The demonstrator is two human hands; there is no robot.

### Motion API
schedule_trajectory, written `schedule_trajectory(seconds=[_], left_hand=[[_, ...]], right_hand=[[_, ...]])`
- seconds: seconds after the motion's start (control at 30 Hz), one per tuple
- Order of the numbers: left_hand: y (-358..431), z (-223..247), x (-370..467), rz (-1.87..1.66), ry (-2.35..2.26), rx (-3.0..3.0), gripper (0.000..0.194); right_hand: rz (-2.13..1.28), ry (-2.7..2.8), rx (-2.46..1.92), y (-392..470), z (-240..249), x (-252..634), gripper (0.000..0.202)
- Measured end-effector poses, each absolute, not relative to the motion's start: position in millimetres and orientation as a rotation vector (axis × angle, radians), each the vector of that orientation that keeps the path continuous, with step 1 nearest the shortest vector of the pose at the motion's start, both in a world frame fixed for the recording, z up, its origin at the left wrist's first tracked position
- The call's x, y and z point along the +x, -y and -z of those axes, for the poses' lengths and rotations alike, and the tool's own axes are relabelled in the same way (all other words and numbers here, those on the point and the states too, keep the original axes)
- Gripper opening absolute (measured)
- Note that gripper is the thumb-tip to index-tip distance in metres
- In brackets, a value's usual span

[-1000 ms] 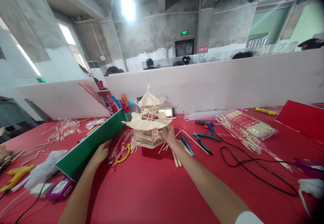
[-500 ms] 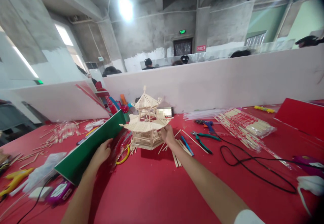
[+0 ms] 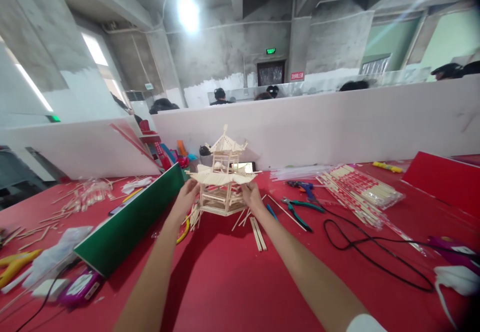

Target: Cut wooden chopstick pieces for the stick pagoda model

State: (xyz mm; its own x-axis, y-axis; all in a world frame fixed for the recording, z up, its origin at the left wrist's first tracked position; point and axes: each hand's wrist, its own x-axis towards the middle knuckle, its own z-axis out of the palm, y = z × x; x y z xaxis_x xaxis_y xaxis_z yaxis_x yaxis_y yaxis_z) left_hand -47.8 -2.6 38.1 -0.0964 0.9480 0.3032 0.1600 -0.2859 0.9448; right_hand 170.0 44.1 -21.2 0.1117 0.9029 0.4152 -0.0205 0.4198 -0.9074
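A pale wooden stick pavilion [image 3: 224,178] with two roof tiers and a pointed top is held between both hands, its base above the red table [image 3: 232,282]. At its left side, under the lower roof's edge, my left hand [image 3: 184,201] grips it, fingertips partly hidden. My right hand [image 3: 253,197] grips the opposite side below the same roof, its fingers partly behind the frame. Loose sticks [image 3: 258,234] lie beneath and to the right. Yellow-handled scissors or pliers [image 3: 183,231] are partly hidden beside my left forearm.
A green board [image 3: 131,222] leans at the left, near a purple box [image 3: 80,288]. Green-handled pliers [image 3: 302,212], a blue glue gun [image 3: 303,187], a black cable [image 3: 375,239] and bagged sticks [image 3: 362,187] lie right. A white partition [image 3: 318,122] stands behind, with people's heads beyond.
My left hand has moved from beside the green board to the pavilion and taken hold of it. The pavilion has turned and shifted slightly right; my right hand still holds it.
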Motion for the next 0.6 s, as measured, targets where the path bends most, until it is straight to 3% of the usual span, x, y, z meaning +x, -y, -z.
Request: schedule_trajectory(seconds=[0.37, 0.47, 0.6], left_hand=[[7.6, 2.5, -48.1, -1.440, -1.344, 1.632, 0.039], [3.2, 10.3, -44.2, -1.528, -1.452, 1.519, 0.040], [-0.1, 12.0, -36.1, -1.581, -1.359, 1.381, 0.046]], right_hand=[[-0.680, 1.501, -0.793, -34.6, 3.5, 178.9, 0.022], [-0.609, 1.612, -0.756, -28.8, -4.5, 180.8, 0.018], [-0.793, 1.705, -0.693, -25.9, -14.3, 184.6, 0.023]])
